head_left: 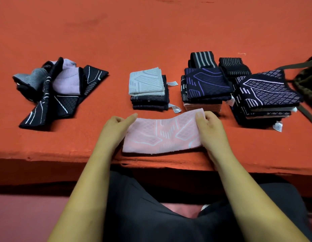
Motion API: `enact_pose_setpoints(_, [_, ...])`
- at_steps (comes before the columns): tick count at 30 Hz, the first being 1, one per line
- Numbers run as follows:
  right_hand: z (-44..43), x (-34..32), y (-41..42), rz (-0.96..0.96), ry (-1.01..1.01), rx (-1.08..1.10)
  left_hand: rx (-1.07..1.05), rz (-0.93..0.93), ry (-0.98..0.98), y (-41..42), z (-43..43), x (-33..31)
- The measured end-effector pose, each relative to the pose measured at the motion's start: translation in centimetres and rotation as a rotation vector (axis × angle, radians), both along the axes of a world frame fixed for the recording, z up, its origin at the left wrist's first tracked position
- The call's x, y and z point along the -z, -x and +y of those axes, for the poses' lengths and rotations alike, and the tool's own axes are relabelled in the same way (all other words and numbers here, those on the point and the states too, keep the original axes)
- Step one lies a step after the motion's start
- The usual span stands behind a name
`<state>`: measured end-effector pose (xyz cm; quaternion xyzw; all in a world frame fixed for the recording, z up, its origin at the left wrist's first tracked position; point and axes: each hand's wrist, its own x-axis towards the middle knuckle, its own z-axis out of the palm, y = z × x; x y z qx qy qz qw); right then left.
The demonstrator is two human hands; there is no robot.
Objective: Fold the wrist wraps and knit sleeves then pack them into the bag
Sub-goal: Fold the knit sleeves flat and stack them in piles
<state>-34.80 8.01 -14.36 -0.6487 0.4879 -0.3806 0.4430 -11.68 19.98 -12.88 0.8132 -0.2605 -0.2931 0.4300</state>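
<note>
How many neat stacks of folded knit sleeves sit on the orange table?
3. One topped by a light grey sleeve at centre, one topped by a navy sleeve with purple lines right of it, one topped by a black sleeve with lilac lines farthest right. Striped wraps behind aren't counted.

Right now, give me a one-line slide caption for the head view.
Both hands hold a pink knit sleeve flat at the orange table's edge, folded stacks beyond.

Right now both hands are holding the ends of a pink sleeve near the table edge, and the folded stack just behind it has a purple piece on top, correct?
Not quite. The head view shows the stack behind the pink sleeve topped by a light grey piece, not purple. The left hand and right hand do hold its ends.
</note>
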Motion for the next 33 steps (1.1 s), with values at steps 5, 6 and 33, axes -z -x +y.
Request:
enact_pose_setpoints(5, [0.2, -0.5, -0.7, 0.006, 0.103, 0.019, 0.030, -0.168, 0.075, -0.1, -0.3, 1.9])
enact_pose_setpoints(6, [0.1, -0.4, -0.6, 0.017, 0.097, 0.075, -0.001, -0.173, 0.116, -0.1, -0.1, 2.3])
enact_pose_setpoints(33, [7.8, 0.7, -6.1, 0.775, 0.538, -0.496, -0.033, -0.399, -0.031, 0.4, -0.6, 2.5])
